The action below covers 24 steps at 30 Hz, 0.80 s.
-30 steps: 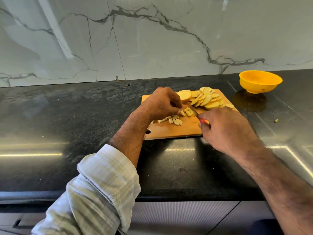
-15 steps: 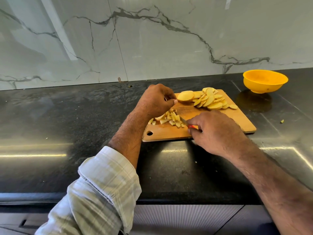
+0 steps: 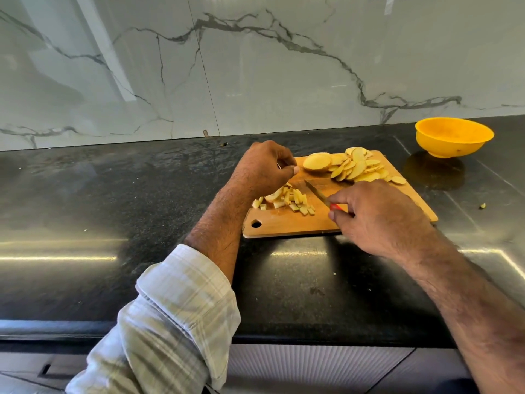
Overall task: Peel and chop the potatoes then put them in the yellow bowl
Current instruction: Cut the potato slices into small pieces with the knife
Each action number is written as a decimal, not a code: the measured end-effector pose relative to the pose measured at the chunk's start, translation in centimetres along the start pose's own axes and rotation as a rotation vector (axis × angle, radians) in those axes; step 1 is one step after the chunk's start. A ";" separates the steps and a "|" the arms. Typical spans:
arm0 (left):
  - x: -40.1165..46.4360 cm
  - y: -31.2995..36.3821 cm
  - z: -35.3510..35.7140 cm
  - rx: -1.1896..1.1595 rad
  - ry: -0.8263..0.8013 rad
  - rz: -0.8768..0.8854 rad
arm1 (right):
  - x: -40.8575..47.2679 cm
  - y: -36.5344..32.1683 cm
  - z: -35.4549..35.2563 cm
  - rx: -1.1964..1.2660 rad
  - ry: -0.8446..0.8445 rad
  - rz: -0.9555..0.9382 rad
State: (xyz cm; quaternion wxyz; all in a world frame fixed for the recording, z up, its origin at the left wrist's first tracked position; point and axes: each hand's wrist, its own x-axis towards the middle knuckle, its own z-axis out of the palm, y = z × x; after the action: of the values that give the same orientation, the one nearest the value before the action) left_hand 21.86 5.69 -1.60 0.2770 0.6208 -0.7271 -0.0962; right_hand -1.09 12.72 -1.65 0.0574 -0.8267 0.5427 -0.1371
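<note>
Nearest us, our right hand (image 3: 377, 220) grips the knife (image 3: 318, 193), hiding most of its red handle. Our left hand (image 3: 262, 169) has curled fingers; whether they hold anything we cannot tell. It partly hides the potato pieces (image 3: 287, 200) on the chopping board (image 3: 289, 226). Farther back lie potato slices (image 3: 355, 167); beyond, on the worktop (image 3: 113, 194), the yellow bowl (image 3: 453, 137).

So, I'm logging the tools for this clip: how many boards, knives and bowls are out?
Boards: 1
Knives: 1, in the right hand
Bowls: 1
Total: 3
</note>
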 end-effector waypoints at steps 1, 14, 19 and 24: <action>0.0 0.1 0.0 -0.005 -0.003 0.005 | -0.4 0.5 -0.1 -0.004 0.005 0.008; -0.1 0.2 0.5 -0.025 0.022 0.015 | -0.3 0.5 -0.1 0.076 0.034 -0.035; 0.2 0.2 1.0 0.011 0.053 0.014 | 2.1 3.2 -1.1 0.045 0.086 -0.053; 0.3 0.4 1.1 0.019 0.142 0.001 | 1.8 3.3 -0.1 0.105 -0.010 -0.100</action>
State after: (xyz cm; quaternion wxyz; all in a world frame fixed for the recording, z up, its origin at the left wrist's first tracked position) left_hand 20.91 5.22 -2.23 0.3220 0.6281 -0.7070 -0.0450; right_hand -3.37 9.76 -2.08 0.0965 -0.8492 0.4925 -0.1641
